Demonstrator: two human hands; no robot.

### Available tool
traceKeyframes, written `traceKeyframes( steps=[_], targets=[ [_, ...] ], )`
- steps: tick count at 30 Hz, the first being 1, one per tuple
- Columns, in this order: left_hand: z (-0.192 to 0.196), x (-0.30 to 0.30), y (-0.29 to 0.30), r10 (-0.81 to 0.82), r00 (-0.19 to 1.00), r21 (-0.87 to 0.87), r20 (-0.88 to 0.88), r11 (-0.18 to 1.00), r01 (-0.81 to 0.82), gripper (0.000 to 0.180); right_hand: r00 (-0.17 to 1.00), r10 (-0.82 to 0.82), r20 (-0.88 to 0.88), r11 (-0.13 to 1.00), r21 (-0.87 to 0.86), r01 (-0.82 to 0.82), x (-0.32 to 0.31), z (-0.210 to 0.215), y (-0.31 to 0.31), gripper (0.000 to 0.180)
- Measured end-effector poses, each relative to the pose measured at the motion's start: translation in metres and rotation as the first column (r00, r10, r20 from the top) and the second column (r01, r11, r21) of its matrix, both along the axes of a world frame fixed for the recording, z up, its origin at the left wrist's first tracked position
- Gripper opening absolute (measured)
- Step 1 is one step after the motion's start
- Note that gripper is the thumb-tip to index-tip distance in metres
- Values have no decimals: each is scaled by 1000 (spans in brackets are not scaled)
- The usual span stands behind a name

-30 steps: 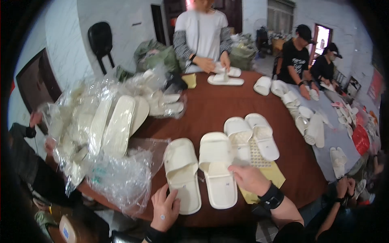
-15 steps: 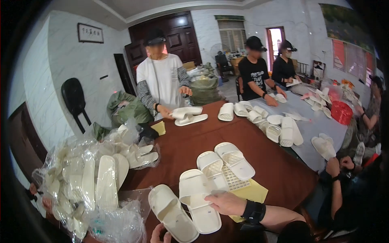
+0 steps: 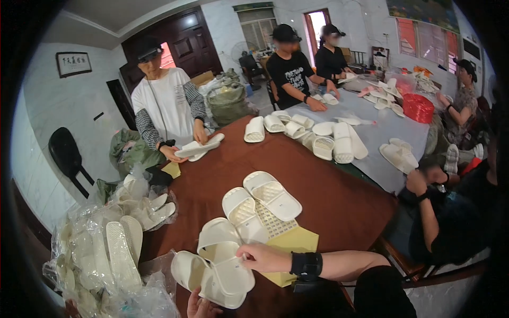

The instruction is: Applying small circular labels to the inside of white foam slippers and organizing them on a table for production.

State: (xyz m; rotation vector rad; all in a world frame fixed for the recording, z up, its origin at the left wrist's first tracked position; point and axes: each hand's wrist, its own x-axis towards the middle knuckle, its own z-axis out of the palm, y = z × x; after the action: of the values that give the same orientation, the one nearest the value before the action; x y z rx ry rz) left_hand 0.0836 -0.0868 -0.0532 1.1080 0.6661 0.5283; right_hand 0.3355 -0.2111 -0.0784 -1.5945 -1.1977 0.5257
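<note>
My right hand pinches the edge of a cream slipper, its fingertips near a small mark on the insole. That slipper lies partly over its mate, a second cream slipper. At the lower edge, my left hand holds the mate's side near the heel, its fingers partly cut off by the picture. Just beyond lie two more cream slippers, one beside the other. Under them is a sheet of small labels, with yellow paper beneath it.
Clear plastic bags of slippers are heaped on the left. A brown cloth covers my table. Several slippers stand at its far right, near a grey table with a red roll of string. Several co-workers sit or stand around.
My right hand has drawn its slipper over the mate, and my left hand now grips the mate's edge. The view has turned right. The standing co-worker has brought both hands to a pair of slippers.
</note>
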Motion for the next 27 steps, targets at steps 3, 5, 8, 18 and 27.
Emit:
traceKeyframes(
  steps=[3,5,8,18,27],
  targets=[
    [-11,5,4,-24,996,61,-83,998,29,39,998,20,-57,993,114,-14,-4,-10,6,27],
    [-13,8,2,-23,996,39,-84,999,26,33,992,2,-122,994,110,12,-6,-9,8,29],
    [-10,9,-3,71,991,103,-114,993,-59,31,971,13,-240,993,118,16,-12,-3,8,27],
    [-14,-11,1,186,969,903,-164,423,72,26,982,59,-177,973,229,-17,-28,-10,11,22],
    [9,-5,-8,192,977,277,89,938,-209,19,954,278,114,911,283,-299,-31,-2,4,52]
  ],
)
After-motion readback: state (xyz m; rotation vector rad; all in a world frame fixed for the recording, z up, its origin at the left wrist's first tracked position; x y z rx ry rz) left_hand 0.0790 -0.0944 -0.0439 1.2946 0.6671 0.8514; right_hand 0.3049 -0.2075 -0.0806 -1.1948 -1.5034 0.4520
